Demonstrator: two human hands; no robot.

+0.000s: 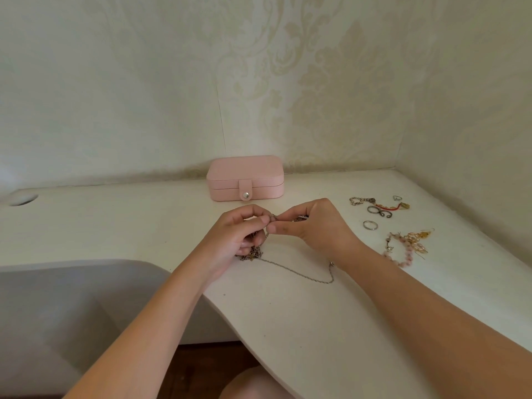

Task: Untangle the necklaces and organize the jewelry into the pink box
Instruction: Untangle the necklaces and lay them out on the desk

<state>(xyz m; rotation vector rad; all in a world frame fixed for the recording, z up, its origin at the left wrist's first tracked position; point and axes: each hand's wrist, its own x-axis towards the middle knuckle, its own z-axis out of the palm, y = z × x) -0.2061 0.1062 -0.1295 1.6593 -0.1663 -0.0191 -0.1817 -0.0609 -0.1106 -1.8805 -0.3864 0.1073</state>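
Near desk edge, left hand, right hand pinch necklaces, apparently tangled.

Place: a home, the corner of a private room.
Walls: pale wallpaper with a faded leafy damask pattern, two walls meeting at a corner.
Furniture: white desk with a curved front edge and a round cable hole.
Belongings: closed pink box against the wall; loose jewelry on the desk.
Floor: dark wood floor.
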